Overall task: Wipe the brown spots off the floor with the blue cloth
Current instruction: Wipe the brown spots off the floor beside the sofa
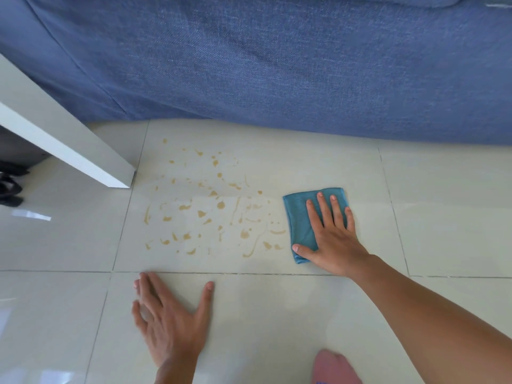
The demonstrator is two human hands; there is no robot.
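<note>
A pink-clad knee [336, 368] fills the bottom edge as we crouch on the pale tiled floor [277, 314]. Our left hand [169, 325] lies spread and empty on the tile, bracing us. Our right hand [333, 234] presses flat, fingers splayed rather than clenched, on the folded blue cloth [300, 217], which sits just right of the brown spots [210, 209] scattered toward the white furniture leg [83, 153] and the blue sofa [277, 65]. The job looks barely begun. We judge the best stroke is a firm, even sweep leftward, overlapping passes, refolding to a clean face so the streaks don't smear.
</note>
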